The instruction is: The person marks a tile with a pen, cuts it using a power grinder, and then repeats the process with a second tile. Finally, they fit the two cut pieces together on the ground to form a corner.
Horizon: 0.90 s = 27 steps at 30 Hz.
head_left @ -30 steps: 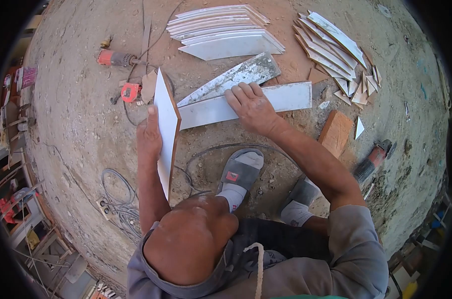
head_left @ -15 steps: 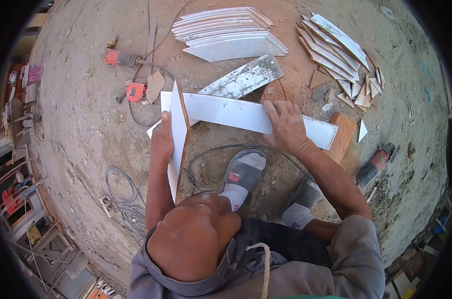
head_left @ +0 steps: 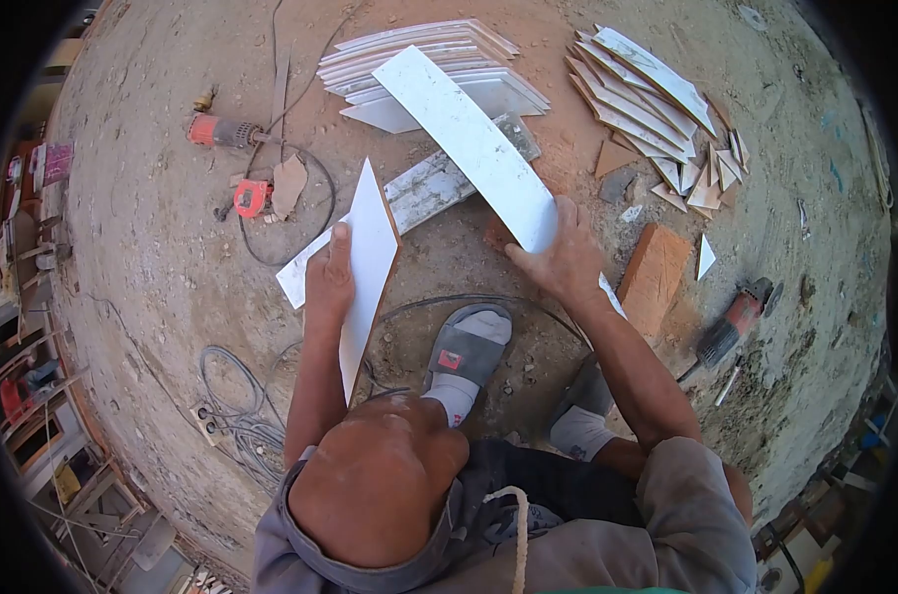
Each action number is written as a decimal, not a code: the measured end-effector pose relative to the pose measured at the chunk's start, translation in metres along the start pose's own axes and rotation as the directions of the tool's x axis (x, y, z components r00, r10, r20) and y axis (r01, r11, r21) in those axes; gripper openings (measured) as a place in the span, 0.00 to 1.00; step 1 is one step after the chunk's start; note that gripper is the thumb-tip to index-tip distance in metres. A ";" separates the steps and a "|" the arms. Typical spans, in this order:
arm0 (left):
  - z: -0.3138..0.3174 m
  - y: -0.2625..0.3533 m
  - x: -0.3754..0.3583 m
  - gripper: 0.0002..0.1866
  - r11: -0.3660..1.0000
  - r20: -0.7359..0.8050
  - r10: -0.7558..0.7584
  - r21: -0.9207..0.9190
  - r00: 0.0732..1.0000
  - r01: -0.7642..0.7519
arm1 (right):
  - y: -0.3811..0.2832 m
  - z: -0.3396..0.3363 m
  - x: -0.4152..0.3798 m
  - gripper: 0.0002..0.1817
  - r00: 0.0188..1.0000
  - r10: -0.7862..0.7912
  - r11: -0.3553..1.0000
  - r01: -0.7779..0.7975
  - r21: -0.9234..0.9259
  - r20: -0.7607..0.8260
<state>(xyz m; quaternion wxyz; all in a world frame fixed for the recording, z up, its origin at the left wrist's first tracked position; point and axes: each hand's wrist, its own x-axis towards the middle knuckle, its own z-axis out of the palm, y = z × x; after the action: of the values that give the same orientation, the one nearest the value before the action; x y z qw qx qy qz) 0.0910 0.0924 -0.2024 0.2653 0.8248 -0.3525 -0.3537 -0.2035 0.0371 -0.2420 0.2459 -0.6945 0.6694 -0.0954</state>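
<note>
My left hand (head_left: 329,287) is closed on a white tile piece (head_left: 372,267) with pointed ends and a reddish-brown edge, holding it steeply tilted. Its fingers are mostly hidden; the thumb shows near the white face. My right hand (head_left: 566,255) grips a long white tile strip (head_left: 469,139) near its lower end, fingers wrapped over the edge. That strip slants up to the left, over a stained tile strip (head_left: 424,193) on the ground. To the right of my right hand lies a reddish brick-like block (head_left: 657,277).
Stacked cut tiles (head_left: 419,74) lie at the top; another pile (head_left: 642,94) with offcuts sits at upper right. A red power tool (head_left: 221,131) and a red tape measure (head_left: 252,198) are at left, an angle grinder (head_left: 736,322) at right. Cables (head_left: 236,396) coil at lower left.
My right hand has lifted the long tile strip off its resting place and swung its far end up and away. The left hand's tile piece has turned, showing more of its white face.
</note>
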 end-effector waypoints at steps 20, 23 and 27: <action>0.007 0.021 0.013 0.47 0.992 0.044 -0.003 -0.122 0.999 0.008 | -0.014 -0.032 -0.010 0.27 0.947 -0.159 -0.290 -0.314 0.904 0.278; 0.006 0.017 0.024 0.46 0.985 0.057 -0.019 -0.170 0.998 0.028 | -0.014 -0.015 0.010 0.26 0.912 -0.226 -0.317 -0.400 0.860 0.341; 0.003 -0.008 0.029 0.43 0.973 0.061 -0.044 -0.222 0.997 0.056 | -0.025 0.003 0.001 0.25 0.946 -0.094 -0.332 -0.323 0.886 0.310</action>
<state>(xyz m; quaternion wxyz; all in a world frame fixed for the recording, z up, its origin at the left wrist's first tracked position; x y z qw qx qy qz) 0.1064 0.0746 -0.2215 0.3377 0.7881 -0.2967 -0.4205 -0.1803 0.0361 -0.2328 0.7968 -0.1365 0.3388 -0.4813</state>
